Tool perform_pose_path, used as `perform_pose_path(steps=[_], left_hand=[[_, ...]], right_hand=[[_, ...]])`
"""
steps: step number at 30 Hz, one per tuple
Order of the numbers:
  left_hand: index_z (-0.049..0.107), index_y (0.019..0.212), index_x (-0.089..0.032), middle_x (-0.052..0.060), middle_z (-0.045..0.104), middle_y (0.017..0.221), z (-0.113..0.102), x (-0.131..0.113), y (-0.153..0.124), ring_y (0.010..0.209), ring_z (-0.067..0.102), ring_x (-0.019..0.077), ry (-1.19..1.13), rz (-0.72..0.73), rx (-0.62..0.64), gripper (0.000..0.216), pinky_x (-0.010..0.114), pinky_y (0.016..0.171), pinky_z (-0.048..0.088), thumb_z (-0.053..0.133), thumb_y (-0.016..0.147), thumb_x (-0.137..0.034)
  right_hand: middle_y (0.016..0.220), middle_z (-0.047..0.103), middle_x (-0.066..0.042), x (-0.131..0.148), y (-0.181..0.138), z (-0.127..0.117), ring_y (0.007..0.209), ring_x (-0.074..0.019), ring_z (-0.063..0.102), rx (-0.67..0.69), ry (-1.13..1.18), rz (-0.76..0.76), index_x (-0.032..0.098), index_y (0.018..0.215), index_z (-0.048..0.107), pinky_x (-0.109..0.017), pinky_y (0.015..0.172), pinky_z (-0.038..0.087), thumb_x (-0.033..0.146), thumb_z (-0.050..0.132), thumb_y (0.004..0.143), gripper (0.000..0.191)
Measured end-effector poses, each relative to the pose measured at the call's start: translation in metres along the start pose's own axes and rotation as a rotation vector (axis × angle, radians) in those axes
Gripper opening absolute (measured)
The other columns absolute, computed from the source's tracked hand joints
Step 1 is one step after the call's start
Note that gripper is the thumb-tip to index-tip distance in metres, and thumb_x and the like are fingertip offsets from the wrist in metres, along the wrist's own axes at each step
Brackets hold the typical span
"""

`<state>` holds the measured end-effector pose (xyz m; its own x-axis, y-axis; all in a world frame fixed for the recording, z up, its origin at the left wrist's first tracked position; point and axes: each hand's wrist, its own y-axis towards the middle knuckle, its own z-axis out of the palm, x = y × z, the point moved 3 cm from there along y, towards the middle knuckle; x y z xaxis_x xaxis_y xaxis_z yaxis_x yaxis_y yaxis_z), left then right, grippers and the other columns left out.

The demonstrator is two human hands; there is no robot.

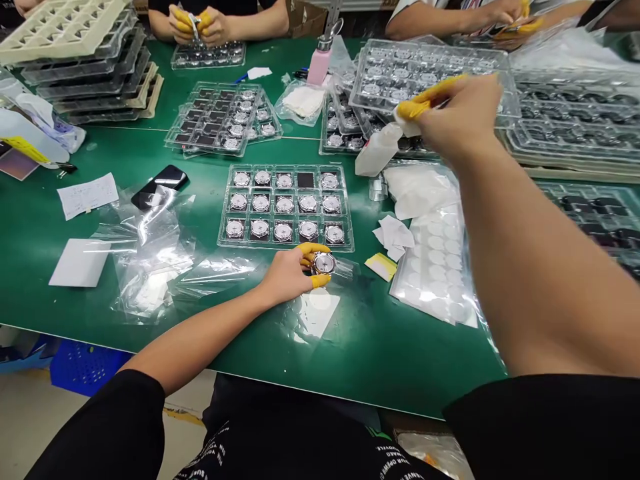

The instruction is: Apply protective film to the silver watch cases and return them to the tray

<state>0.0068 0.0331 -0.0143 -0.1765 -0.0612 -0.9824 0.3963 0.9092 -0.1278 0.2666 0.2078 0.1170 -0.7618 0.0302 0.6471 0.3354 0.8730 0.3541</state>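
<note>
Near the front edge of a green workbench [380, 360], a round silver watch case [323, 263] is clamped in the left hand [286, 275], its yellow-capped fingertips [313, 249] pinching the rim so that the glossy face stays uncovered. The hand rests low, close to the bench. Just above it sits a clear plastic tray [285, 245] with rows of similar watch cases and one dark, unfilled-looking compartment. The hands are well apart: the right hand [463, 117], raised above the bench, pinches a white plastic bottle [377, 151], tilted with its end down. To the right lies a sheet of white round stickers [435, 267]. Across the bench, a co-worker's yellow-capped hands [200, 25] work over another tray.
</note>
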Motion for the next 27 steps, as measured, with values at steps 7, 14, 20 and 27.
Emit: perform_pose_path(steps=[7, 14, 20, 27], left_hand=[[0.072, 0.123, -0.019, 0.003, 0.076, 0.092, 0.000, -0.001, 0.001, 0.077, 0.070, 0.0135, 0.007, 0.014, -0.012, 0.054, 0.033, 0.083, 0.063, 0.084, 0.070, -0.022], [0.070, 0.123, -0.016, 0.008, 0.078, 0.104, 0.000, -0.001, 0.001, 0.085, 0.074, 0.0148, -0.093, -0.046, -0.023, 0.057, 0.029, 0.083, 0.063, 0.085, 0.068, -0.018], [0.071, 0.121, -0.016, 0.008, 0.078, 0.103, 0.001, -0.002, 0.000, 0.087, 0.074, 0.0154, -0.065, -0.049, 0.000, 0.058, 0.030, 0.085, 0.062, 0.085, 0.065, -0.015], [0.071, 0.123, -0.018, 0.007, 0.079, 0.104, 0.003, -0.001, -0.001, 0.088, 0.075, 0.0166, -0.056, -0.033, -0.001, 0.059, 0.032, 0.086, 0.063, 0.086, 0.066, -0.018]], right_hand=[[0.073, 0.067, -0.002, -0.006, -0.187, 0.001, 0.059, -0.0130, 0.052, 0.253, 0.417, -0.254, 0.023, 0.081, 0.075, -0.031, 0.051, 0.042, 0.044, 0.085, 0.079, 0.024], [0.085, 0.068, -0.006, -0.004, -0.226, 0.015, 0.073, -0.0187, 0.063, 0.308, 0.165, -0.553, 0.023, 0.088, 0.076, -0.033, 0.058, 0.045, 0.027, 0.067, 0.090, 0.010], [0.084, 0.069, -0.005, -0.008, -0.225, 0.011, 0.064, -0.0147, 0.057, 0.324, 0.208, -0.542, 0.023, 0.089, 0.075, -0.030, 0.054, 0.039, 0.026, 0.067, 0.091, 0.008], [0.081, 0.067, -0.004, -0.010, -0.225, 0.009, 0.063, -0.0143, 0.056, 0.406, 0.269, -0.529, 0.024, 0.090, 0.076, -0.030, 0.052, 0.038, 0.030, 0.070, 0.089, 0.008]])
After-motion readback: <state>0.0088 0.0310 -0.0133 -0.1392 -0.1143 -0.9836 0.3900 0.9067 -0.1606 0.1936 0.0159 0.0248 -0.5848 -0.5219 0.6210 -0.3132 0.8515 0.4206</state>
